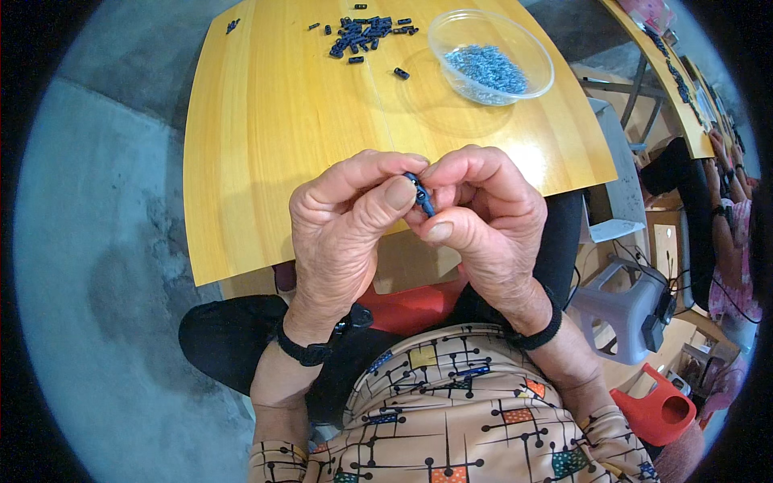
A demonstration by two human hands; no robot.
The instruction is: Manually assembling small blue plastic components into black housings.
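A small dark blue-black plastic part [420, 194], oblong, tilted toward five o'clock, pinched between fingertips of both hands above the table's near edge.

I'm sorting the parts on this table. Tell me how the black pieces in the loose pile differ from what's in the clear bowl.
The black pieces lie scattered loose on the yellow table; the small grey-blue parts are heaped inside the clear plastic bowl. The black pieces are larger and can be told apart singly; the grey-blue parts are much finer. Colour differs too: black against pale grey-blue. Both sit at the table's far edge, untouched by either hand.
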